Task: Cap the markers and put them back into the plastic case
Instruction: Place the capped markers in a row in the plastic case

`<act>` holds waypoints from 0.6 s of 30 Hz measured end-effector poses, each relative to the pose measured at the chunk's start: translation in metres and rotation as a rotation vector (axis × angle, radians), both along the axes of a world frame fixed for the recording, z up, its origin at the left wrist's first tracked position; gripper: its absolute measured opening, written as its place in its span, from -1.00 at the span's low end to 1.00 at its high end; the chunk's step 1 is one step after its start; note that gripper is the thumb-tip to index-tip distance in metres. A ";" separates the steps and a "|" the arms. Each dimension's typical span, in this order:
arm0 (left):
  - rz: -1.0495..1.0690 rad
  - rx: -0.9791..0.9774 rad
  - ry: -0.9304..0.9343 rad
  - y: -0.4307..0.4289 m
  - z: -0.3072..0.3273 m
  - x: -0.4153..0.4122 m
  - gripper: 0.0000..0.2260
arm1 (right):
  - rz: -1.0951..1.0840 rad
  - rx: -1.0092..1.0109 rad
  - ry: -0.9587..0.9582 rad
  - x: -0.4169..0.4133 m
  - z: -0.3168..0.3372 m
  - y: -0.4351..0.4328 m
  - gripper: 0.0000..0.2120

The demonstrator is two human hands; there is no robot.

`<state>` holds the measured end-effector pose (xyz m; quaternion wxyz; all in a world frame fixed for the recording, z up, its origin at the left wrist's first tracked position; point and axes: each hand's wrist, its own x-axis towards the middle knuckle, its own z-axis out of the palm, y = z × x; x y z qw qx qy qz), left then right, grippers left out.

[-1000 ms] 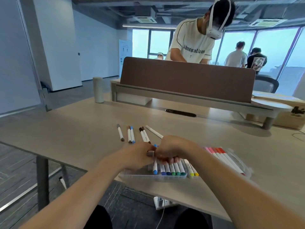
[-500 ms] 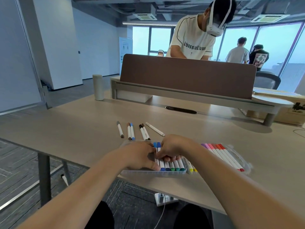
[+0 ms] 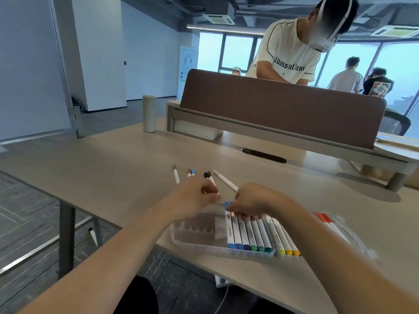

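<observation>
**Light, slick pens: hold them mid-barrel**

My right grip (image 3: 251, 205) is curled down over the far ends of the row of capped markers (image 3: 247, 232) lying in the clear plastic case (image 3: 199, 247). Its fingertips (image 3: 244, 217) sit on the barrels and the thumb is against the blue one at the left end of the row. My left grip (image 3: 195, 198) is at the far edge of the case, reaching toward the loose white-barrelled markers (image 3: 176, 176) that lie on the pale wooden table (image 3: 113, 168) just beyond the case. It is blurred, so I cannot tell whether its fingers are apart or already clamped on one.

I judge these pens to be very light, stiff and smooth. A round plastic barrel like this will roll if I nudge it and can slip out of a loose pinch. The best hold is mid-barrel between thumb and two fingers, with the cap end left free so I can press the cap on along the pen's axis. Caps like these likely seat with a small click and need little force.

The case looks thin and springy, and light enough to slide. One grip should rest on it while the other presses a pen into the empty scalloped slots (image 3: 197, 227) at its left end. I would press near both ends of the barrel rather than only the middle.
</observation>
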<state>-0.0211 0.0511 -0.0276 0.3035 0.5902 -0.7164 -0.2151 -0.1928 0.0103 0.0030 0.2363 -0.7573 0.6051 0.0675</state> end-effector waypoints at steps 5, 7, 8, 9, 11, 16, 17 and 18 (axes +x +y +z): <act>0.169 -0.020 0.211 -0.017 0.010 0.033 -0.87 | -0.042 -0.195 -0.133 0.041 -0.006 -0.027 -0.72; 0.195 -0.004 0.293 -0.021 0.012 0.043 -0.85 | -0.023 -0.218 -0.109 0.060 -0.008 -0.041 -0.80; 0.205 -0.001 0.310 -0.022 0.014 0.047 -0.85 | -0.015 -0.225 -0.085 0.070 -0.009 -0.048 -0.84; 0.216 0.000 0.316 -0.024 0.015 0.051 -0.84 | -0.013 -0.226 -0.064 0.080 -0.010 -0.055 -0.86; 0.244 -0.007 0.311 -0.028 0.017 0.062 -0.83 | -0.021 -0.237 -0.045 0.096 -0.012 -0.067 -0.85; 0.279 0.003 0.327 -0.039 0.012 0.084 -0.83 | -0.047 -0.246 0.027 0.118 -0.011 -0.083 -0.78; 0.279 0.006 0.332 -0.041 0.011 0.086 -0.83 | -0.039 -0.215 0.057 0.121 -0.009 -0.085 -0.78; 0.276 0.008 0.342 -0.043 0.010 0.088 -0.84 | -0.023 -0.176 0.100 0.123 -0.008 -0.086 -0.77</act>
